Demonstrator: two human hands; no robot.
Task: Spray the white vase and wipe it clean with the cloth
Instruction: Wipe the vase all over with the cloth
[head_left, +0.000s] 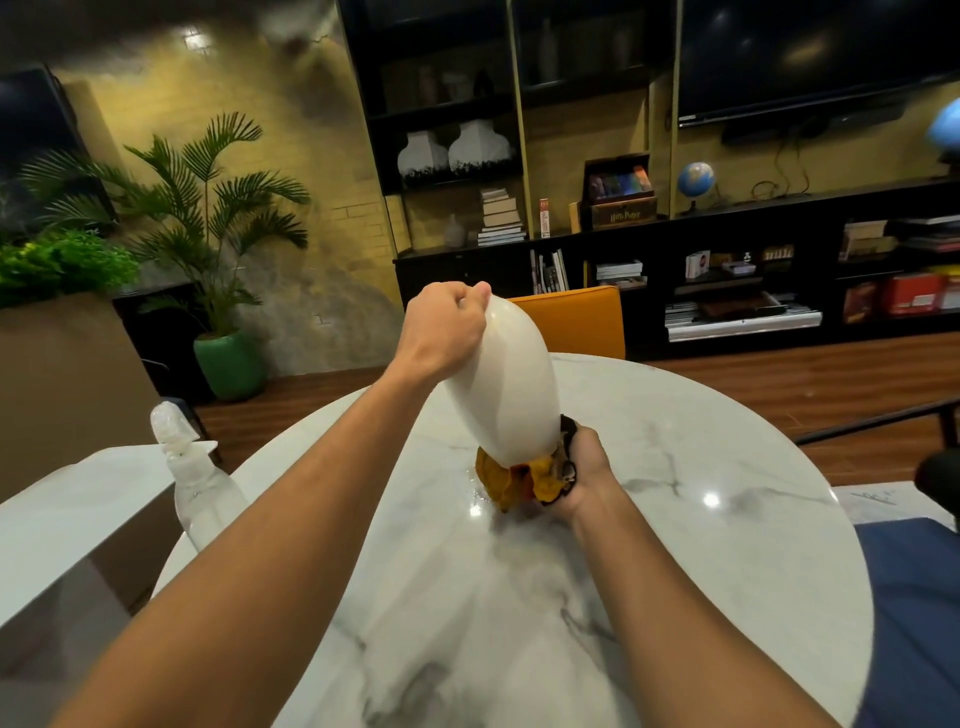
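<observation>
Two bare forearms reached from the near edge over the round white marble bench (701, 467) with grey veining. Left hand (447, 325): fingers curled tight round the upper end of the smooth white egg-shaped ceramic vase (511, 384). Right hand (584, 467): closed round the bunched yellow-orange cloth (519, 480) with a dark edge, and pressing it against the lower end of the vase. The vase was held between the two hands over the middle of the bench, tilted so that its upper end leaned far and left. Whether its lower end touched the bench could not be told, since the cloth hid it. Small wet spots shone on the bench just left of the cloth.

A clear plastic spray bottle (200, 488) with a white trigger head stood upright at the left edge of the bench, well apart from the vase. An orange padded chair back (576, 322) rose just beyond the far edge. Farther off, a palm in a green glazed pot (231, 364) stood at the left, and black shelving along the far wall carried books, two pale vases (452, 148) and a small blue globe (696, 179).
</observation>
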